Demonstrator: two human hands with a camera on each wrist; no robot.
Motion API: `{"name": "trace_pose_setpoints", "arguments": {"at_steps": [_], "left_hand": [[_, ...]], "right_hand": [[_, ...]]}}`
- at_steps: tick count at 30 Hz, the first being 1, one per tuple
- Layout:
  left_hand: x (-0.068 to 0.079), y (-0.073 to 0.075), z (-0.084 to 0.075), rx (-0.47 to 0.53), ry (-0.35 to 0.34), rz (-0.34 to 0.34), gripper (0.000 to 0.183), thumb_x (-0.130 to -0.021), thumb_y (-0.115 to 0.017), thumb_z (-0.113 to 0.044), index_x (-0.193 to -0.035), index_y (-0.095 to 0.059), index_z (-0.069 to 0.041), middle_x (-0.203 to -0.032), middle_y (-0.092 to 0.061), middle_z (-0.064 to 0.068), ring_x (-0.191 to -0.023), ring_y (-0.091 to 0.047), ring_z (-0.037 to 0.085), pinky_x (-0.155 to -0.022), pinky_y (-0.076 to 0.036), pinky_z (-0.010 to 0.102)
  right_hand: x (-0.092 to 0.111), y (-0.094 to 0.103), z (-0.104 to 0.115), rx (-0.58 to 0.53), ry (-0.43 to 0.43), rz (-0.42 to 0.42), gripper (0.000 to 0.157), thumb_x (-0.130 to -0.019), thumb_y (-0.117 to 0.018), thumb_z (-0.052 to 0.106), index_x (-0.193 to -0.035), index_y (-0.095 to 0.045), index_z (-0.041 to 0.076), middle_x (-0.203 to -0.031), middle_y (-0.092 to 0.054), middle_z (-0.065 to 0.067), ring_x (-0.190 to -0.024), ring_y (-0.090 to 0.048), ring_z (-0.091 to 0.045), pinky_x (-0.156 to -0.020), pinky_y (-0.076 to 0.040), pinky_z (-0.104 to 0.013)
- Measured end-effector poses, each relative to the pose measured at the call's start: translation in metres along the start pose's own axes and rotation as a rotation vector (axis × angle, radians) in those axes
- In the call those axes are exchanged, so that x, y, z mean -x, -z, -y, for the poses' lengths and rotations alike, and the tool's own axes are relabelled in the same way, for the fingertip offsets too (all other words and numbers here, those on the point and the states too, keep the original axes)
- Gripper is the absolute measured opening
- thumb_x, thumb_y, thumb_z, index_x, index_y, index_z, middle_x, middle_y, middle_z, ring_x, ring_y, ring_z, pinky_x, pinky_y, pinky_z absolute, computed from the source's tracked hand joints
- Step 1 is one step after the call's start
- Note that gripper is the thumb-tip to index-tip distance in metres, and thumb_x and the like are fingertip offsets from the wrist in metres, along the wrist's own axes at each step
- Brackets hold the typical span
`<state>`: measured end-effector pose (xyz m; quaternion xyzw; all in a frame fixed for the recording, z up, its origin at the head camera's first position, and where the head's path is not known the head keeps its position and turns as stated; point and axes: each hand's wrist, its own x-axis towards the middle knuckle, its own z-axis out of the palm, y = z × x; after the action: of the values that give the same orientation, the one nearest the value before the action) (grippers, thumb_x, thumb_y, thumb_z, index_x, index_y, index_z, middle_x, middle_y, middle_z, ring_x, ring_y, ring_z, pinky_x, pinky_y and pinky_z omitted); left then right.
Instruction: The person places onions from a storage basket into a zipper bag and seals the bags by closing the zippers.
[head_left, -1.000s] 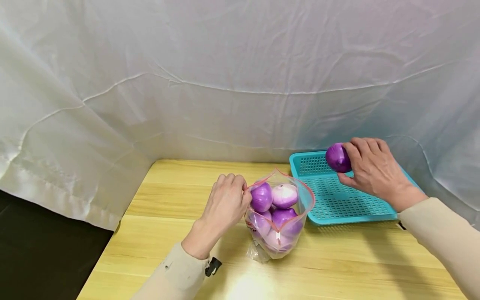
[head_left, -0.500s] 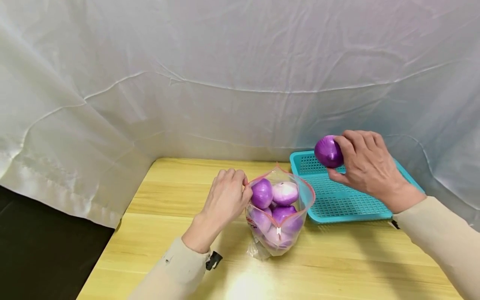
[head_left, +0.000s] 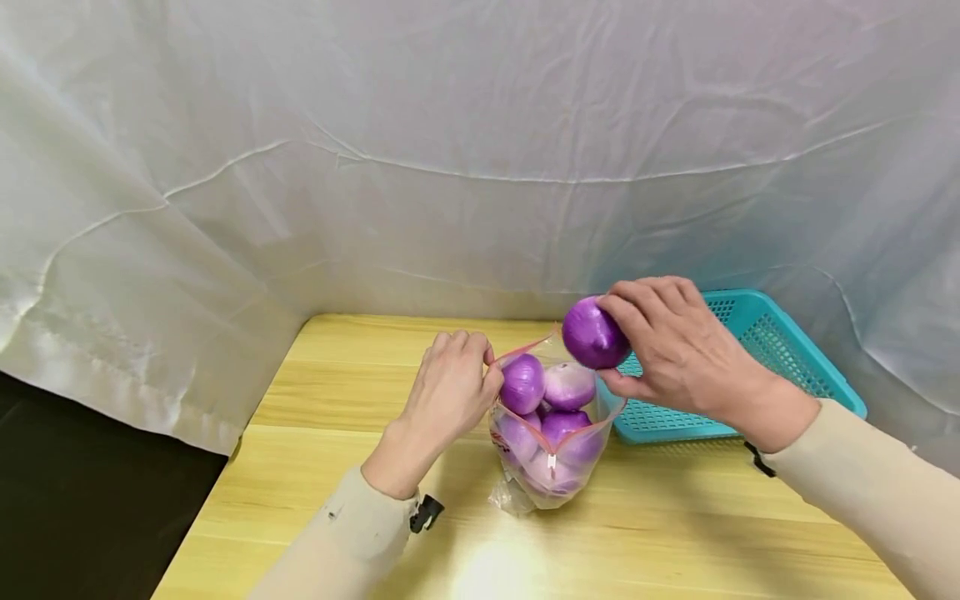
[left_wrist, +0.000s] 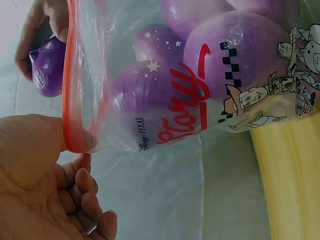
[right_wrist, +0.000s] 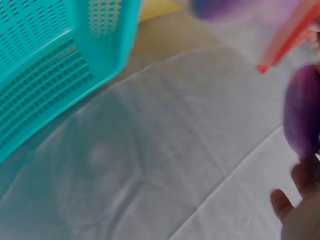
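Observation:
A clear zip bag (head_left: 536,487) with a red-orange zip edge stands with its mouth open on the wooden table, several purple and white onions (head_left: 522,384) inside. My left hand (head_left: 450,396) pinches the left edge of its mouth between thumb and finger. In the left wrist view the bag's side (left_wrist: 170,125) shows printed cartoon figures and red lettering. My right hand (head_left: 675,354) grips a dark purple onion (head_left: 595,332) by its right side, over the right back part of the bag's mouth. The right wrist view catches this onion (right_wrist: 302,112) at its right edge.
Right of the bag lies a turquoise perforated basket (head_left: 795,337), partly hidden behind the right hand and forearm. A pale cloth (head_left: 465,233) hangs behind the wooden table (head_left: 337,417). The table's left edge drops to a dark area.
My right hand has carried the onion leftward from above the basket to over the bag's mouth. My left hand keeps its pinch on the bag and has hardly moved.

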<state>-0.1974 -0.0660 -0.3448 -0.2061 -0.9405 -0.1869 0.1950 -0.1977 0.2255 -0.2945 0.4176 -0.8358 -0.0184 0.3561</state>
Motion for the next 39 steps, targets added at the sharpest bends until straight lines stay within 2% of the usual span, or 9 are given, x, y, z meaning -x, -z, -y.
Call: {"name": "trace_pose_setpoints", "arguments": {"at_steps": [6,13,18,22,25,28,31,35,39], "left_hand": [[-0.001,0.0,-0.001,0.004,0.007,0.002,0.007,-0.085,-0.06,-0.022,-0.083,-0.057,-0.017,-0.078,-0.053,-0.003,-0.075,-0.043,0.02,-0.068,-0.037,0.031],[-0.001,-0.001,-0.001,0.006,0.014,0.008,0.006,-0.085,-0.06,-0.022,-0.083,-0.056,-0.017,-0.078,-0.053,-0.003,-0.075,-0.042,0.019,-0.069,-0.037,0.031],[-0.001,-0.002,0.0,0.007,0.017,0.007,0.006,-0.085,-0.059,-0.021,-0.083,-0.056,-0.017,-0.077,-0.052,-0.003,-0.075,-0.042,0.02,-0.069,-0.037,0.031],[0.0,-0.002,0.0,0.007,0.023,0.004,0.005,-0.085,-0.059,-0.02,-0.083,-0.057,-0.016,-0.077,-0.052,-0.003,-0.075,-0.043,0.02,-0.069,-0.037,0.032],[0.001,-0.002,0.001,0.006,0.039,0.005,0.006,-0.085,-0.059,-0.021,-0.083,-0.057,-0.016,-0.076,-0.052,-0.003,-0.076,-0.044,0.02,-0.07,-0.038,0.032],[0.002,-0.001,0.001,0.003,0.059,0.017,0.007,-0.085,-0.059,-0.022,-0.082,-0.056,-0.017,-0.076,-0.052,-0.003,-0.076,-0.044,0.02,-0.071,-0.038,0.032],[0.002,0.001,-0.002,0.003,0.068,0.043,0.008,-0.086,-0.058,-0.023,-0.081,-0.055,-0.017,-0.076,-0.052,-0.003,-0.076,-0.045,0.019,-0.069,-0.038,0.031],[0.002,0.009,-0.011,0.068,0.067,0.075,0.011,-0.087,-0.056,-0.025,-0.078,-0.053,-0.019,-0.075,-0.052,-0.005,-0.075,-0.045,0.017,-0.068,-0.038,0.029],[0.002,0.017,-0.024,0.151,0.045,0.074,0.015,-0.088,-0.054,-0.026,-0.075,-0.049,-0.021,-0.072,-0.05,-0.006,-0.073,-0.045,0.016,-0.066,-0.037,0.027]], "right_hand": [[-0.006,0.001,0.015,-0.052,-0.014,0.202,0.078,-0.078,-0.062,0.062,-0.134,-0.051,0.008,-0.126,-0.056,-0.01,-0.115,-0.048,-0.034,-0.094,-0.038,-0.052],[-0.005,-0.004,0.024,-0.064,-0.002,0.309,0.081,-0.076,-0.059,0.07,-0.134,-0.055,0.014,-0.122,-0.061,-0.004,-0.114,-0.051,-0.028,-0.099,-0.037,-0.05],[-0.004,-0.004,0.026,-0.077,0.013,0.314,0.076,-0.084,-0.048,0.074,-0.131,-0.059,0.015,-0.122,-0.064,-0.002,-0.114,-0.054,-0.026,-0.099,-0.037,-0.048],[0.001,-0.003,0.023,-0.045,-0.032,0.265,0.061,-0.088,-0.052,0.063,-0.122,-0.063,0.013,-0.113,-0.066,-0.004,-0.107,-0.056,-0.028,-0.09,-0.041,-0.047],[0.007,-0.002,0.021,0.006,-0.092,0.259,0.046,-0.088,-0.059,0.053,-0.105,-0.065,0.011,-0.094,-0.064,-0.003,-0.09,-0.057,-0.027,-0.077,-0.04,-0.042],[0.012,-0.002,0.022,-0.001,-0.165,0.323,0.028,-0.087,-0.064,0.042,-0.078,-0.06,0.016,-0.07,-0.053,0.005,-0.069,-0.048,-0.019,-0.066,-0.03,-0.035],[0.012,-0.002,0.027,-0.085,-0.237,0.371,0.03,-0.086,-0.061,0.027,-0.061,-0.046,0.023,-0.057,-0.038,0.01,-0.059,-0.036,-0.012,-0.064,-0.022,-0.031],[0.0,-0.003,0.035,-0.179,-0.29,0.324,0.028,-0.085,-0.055,0.02,-0.061,-0.045,0.027,-0.059,-0.039,0.012,-0.06,-0.036,-0.009,-0.065,-0.022,-0.03],[-0.015,-0.007,0.039,-0.177,-0.281,0.29,0.021,-0.087,-0.057,0.024,-0.067,-0.051,0.026,-0.065,-0.047,0.011,-0.065,-0.043,-0.011,-0.065,-0.027,-0.031]]}}
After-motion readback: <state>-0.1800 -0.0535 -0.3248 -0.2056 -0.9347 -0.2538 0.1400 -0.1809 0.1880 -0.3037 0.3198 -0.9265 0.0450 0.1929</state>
